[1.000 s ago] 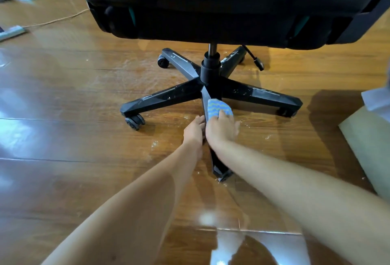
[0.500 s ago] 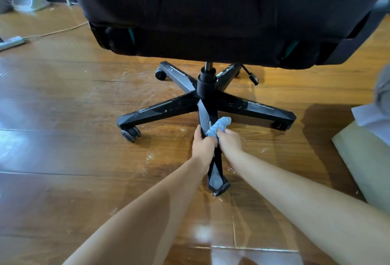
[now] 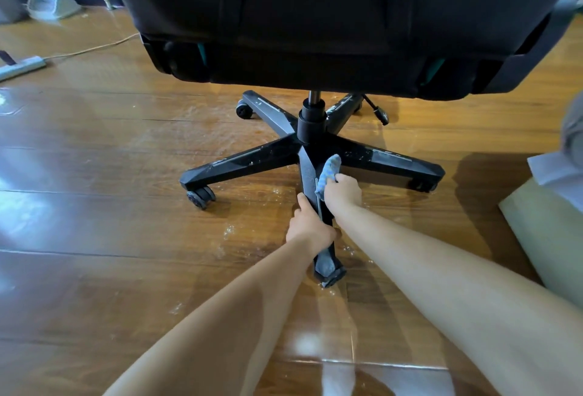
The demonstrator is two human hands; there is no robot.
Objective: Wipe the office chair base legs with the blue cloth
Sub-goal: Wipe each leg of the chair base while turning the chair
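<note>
Blue cloth (image 3: 330, 170) lies along near leg (image 3: 308, 174) — tip toward hub (image 3: 311, 126).

The left grip (image 3: 310, 226) wraps the near leg (image 3: 307, 174) of the chair base, low over the floor (image 3: 94, 206). Just beyond it and to its right, the right grip (image 3: 342, 192) holds the cloth (image 3: 329, 171) against that leg's right side. Beyond both grips stands the hub (image 3: 312, 126), under the seat (image 3: 315, 32). A caster (image 3: 329, 275) sits nearer than the left grip. Far left lies a power strip (image 3: 22, 67), far right a box (image 3: 549, 238).

left hand (image 3: 307, 227) gripping chair leg (image 3: 325, 256), right hand (image 3: 344, 191) pressing blue cloth (image 3: 329, 171)
</note>
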